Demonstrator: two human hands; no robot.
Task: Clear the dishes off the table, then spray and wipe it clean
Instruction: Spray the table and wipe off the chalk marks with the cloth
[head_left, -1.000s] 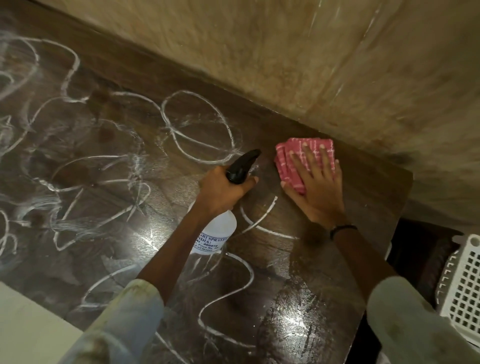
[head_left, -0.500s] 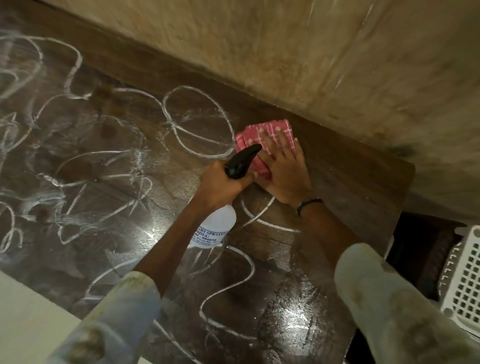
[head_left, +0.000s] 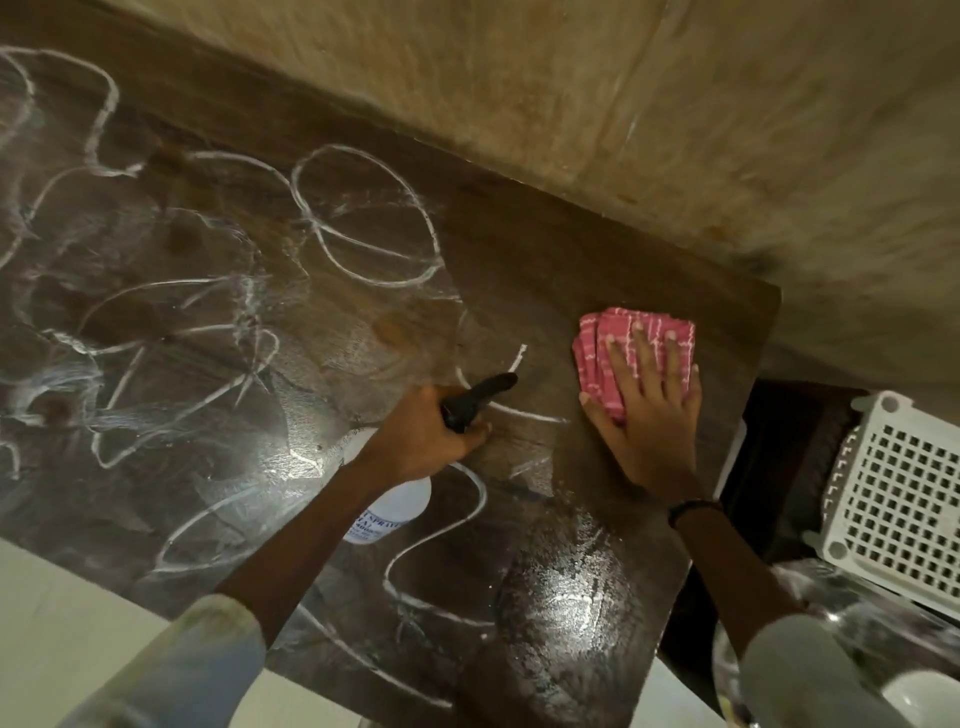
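On wet table (head_left: 545, 270), left hand (head_left: 415, 441) gripping spray bottle (head_left: 389, 509), right hand (head_left: 644, 415) fingers flat on pink cloth (head_left: 597, 358)

Single head-worn wide-angle view, close above the table (head_left: 545, 270), facing forward and steeply down toward the wall.

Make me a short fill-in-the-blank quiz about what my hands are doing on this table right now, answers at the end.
1. The right hand presses flat on a folded ____ cloth.
2. The left hand grips a spray bottle whose nozzle is ____ in colour.
3. White foamy lines cover the dark ____.
4. Past the table's right edge stands a white plastic ____ with square holes.

Answers: pink; black; table; basket
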